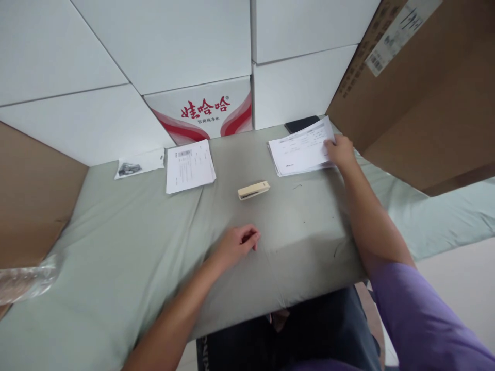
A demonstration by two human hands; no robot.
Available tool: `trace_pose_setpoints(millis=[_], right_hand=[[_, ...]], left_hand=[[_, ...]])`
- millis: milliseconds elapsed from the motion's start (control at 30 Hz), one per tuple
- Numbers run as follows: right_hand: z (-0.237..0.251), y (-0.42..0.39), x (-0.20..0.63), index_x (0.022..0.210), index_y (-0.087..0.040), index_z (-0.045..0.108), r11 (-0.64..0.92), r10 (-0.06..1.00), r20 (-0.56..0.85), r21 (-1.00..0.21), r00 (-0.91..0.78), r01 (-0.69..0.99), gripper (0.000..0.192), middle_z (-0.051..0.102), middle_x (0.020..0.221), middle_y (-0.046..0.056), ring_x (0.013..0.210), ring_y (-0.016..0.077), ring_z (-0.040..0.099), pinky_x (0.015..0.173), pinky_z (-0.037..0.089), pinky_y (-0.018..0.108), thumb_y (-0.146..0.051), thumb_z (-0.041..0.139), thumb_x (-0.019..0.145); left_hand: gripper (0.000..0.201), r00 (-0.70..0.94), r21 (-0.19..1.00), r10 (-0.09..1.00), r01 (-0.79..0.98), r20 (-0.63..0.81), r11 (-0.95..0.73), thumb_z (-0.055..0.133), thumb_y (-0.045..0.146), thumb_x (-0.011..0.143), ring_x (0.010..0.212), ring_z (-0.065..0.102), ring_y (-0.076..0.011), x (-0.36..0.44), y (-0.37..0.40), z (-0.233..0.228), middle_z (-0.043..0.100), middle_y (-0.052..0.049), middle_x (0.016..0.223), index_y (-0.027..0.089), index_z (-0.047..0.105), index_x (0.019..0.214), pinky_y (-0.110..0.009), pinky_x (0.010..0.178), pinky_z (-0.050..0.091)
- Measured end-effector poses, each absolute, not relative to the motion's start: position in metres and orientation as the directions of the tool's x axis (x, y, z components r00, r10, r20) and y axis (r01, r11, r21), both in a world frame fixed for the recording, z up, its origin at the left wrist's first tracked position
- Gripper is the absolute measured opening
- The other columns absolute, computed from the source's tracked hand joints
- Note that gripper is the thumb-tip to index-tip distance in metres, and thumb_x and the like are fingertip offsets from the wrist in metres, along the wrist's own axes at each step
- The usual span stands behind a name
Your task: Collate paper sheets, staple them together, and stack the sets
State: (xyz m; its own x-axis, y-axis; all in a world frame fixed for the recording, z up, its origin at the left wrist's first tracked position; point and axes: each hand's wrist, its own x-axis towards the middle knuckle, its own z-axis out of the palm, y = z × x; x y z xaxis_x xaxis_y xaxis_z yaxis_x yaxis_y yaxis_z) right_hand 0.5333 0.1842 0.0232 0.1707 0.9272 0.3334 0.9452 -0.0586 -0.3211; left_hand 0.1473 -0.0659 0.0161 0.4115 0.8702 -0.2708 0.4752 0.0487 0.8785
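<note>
At the right of the head view, my right hand (341, 150) is closed on the right edge of a sheet of paper (301, 149) on top of a stack of printed sheets. Its thumb lies over the page and the other fingers are partly hidden. My left hand (238, 241) rests on the cloth-covered table with curled fingers, and nothing shows in them. Just beyond it lies a cream stapler (253, 190), touched by neither hand. Farther left sits a second stack of printed papers (190, 167).
A dark flat object (301, 124) lies partly behind the right stack. On the left is a clear bag (139, 164) with dark small items. White boxes (193, 41) form a wall behind the table (278, 273). Cardboard boxes stand at the left (31, 201) and right (429, 103).
</note>
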Motion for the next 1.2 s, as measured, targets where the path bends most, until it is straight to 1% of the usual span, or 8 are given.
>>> trace_pose_setpoints(millis=[233, 367, 467, 633, 767, 1033, 1133, 1200], right_hand=[[0.023, 0.176, 0.516, 0.103, -0.013, 0.067, -0.156, 0.924, 0.267, -0.392, 0.275, 0.907, 0.036, 0.065, 0.102, 0.021, 0.1, 0.0327, 0.059, 0.089, 0.045, 0.047, -0.039, 0.044, 0.096], [0.018, 0.168, 0.505, 0.135, -0.01, 0.053, -0.194, 0.872, 0.358, -0.375, 0.335, 0.907, 0.055, 0.055, 0.127, 0.026, 0.114, 0.0371, 0.054, 0.092, 0.044, 0.051, -0.046, 0.05, 0.094], [0.02, 0.161, 0.494, 0.146, -0.009, 0.042, -0.183, 0.848, 0.442, -0.273, 0.293, 0.944, 0.065, 0.044, 0.14, 0.029, 0.125, 0.0408, 0.045, 0.098, 0.039, 0.055, -0.046, 0.05, 0.094], [0.024, 0.155, 0.476, 0.136, -0.017, 0.058, 0.016, 0.966, 0.257, -0.156, 0.025, 0.988, 0.047, 0.055, 0.134, 0.022, 0.12, 0.0387, 0.047, 0.099, 0.038, 0.056, -0.04, 0.046, 0.097], [0.022, 0.155, 0.475, 0.132, -0.02, 0.064, 0.077, 0.979, 0.198, -0.147, -0.047, 0.986, 0.044, 0.056, 0.136, 0.02, 0.121, 0.0385, 0.047, 0.099, 0.039, 0.057, -0.038, 0.043, 0.099], [0.018, 0.155, 0.475, 0.131, -0.018, 0.064, 0.052, 0.975, 0.223, -0.174, -0.012, 0.983, 0.044, 0.056, 0.136, 0.021, 0.121, 0.0394, 0.047, 0.099, 0.037, 0.057, -0.037, 0.043, 0.098], [0.036, 0.15, 0.464, 0.127, -0.014, 0.064, 0.073, 0.941, 0.339, -0.231, 0.01, 0.97, 0.042, 0.057, 0.133, 0.022, 0.12, 0.0391, 0.047, 0.099, 0.036, 0.054, -0.034, 0.041, 0.098], [0.06, 0.132, 0.444, 0.122, -0.014, 0.065, 0.176, 0.905, 0.425, -0.288, -0.039, 0.941, 0.038, 0.06, 0.126, 0.021, 0.118, 0.0363, 0.05, 0.098, 0.038, 0.05, -0.032, 0.04, 0.099]], left_hand=[[0.028, 0.417, 0.875, 0.868, 0.483, -0.27, 0.04, 0.049, 0.043, 0.096, 0.06, 0.052, -0.013, 0.147, -0.066, 0.016, 0.065, 0.0, 0.068, 0.021, 0.06, 0.082, -0.026, 0.06, 0.037], [0.027, 0.415, 0.876, 0.869, 0.481, -0.27, 0.042, 0.05, 0.042, 0.095, 0.06, 0.052, -0.0128, 0.147, -0.066, 0.017, 0.064, 0.0, 0.067, 0.021, 0.061, 0.083, -0.026, 0.06, 0.037], [0.026, 0.417, 0.874, 0.869, 0.484, -0.267, 0.036, 0.05, 0.041, 0.095, 0.06, 0.052, -0.0125, 0.147, -0.065, 0.018, 0.065, 0.001, 0.067, 0.021, 0.061, 0.084, -0.025, 0.06, 0.036], [0.025, 0.427, 0.867, 0.858, 0.497, -0.284, 0.04, 0.05, 0.039, 0.095, 0.06, 0.05, -0.0118, 0.146, -0.066, 0.021, 0.063, 0.002, 0.066, 0.021, 0.06, 0.083, -0.025, 0.059, 0.035], [0.024, 0.433, 0.861, 0.857, 0.508, -0.28, 0.024, 0.05, 0.039, 0.096, 0.06, 0.05, -0.0117, 0.146, -0.066, 0.022, 0.064, 0.002, 0.067, 0.021, 0.06, 0.083, -0.025, 0.06, 0.035], [0.023, 0.44, 0.864, 0.856, 0.503, -0.271, 0.015, 0.051, 0.038, 0.095, 0.061, 0.052, -0.0114, 0.145, -0.065, 0.019, 0.064, 0.002, 0.067, 0.02, 0.06, 0.084, -0.025, 0.06, 0.035], [0.025, 0.439, 0.876, 0.861, 0.483, -0.256, 0.014, 0.051, 0.039, 0.096, 0.06, 0.051, -0.0113, 0.145, -0.067, 0.019, 0.062, 0.003, 0.066, 0.02, 0.06, 0.083, -0.025, 0.059, 0.035], [0.027, 0.433, 0.893, 0.869, 0.45, -0.239, 0.021, 0.051, 0.041, 0.096, 0.06, 0.051, -0.0112, 0.143, -0.069, 0.019, 0.06, 0.003, 0.064, 0.02, 0.061, 0.083, -0.024, 0.059, 0.035]])
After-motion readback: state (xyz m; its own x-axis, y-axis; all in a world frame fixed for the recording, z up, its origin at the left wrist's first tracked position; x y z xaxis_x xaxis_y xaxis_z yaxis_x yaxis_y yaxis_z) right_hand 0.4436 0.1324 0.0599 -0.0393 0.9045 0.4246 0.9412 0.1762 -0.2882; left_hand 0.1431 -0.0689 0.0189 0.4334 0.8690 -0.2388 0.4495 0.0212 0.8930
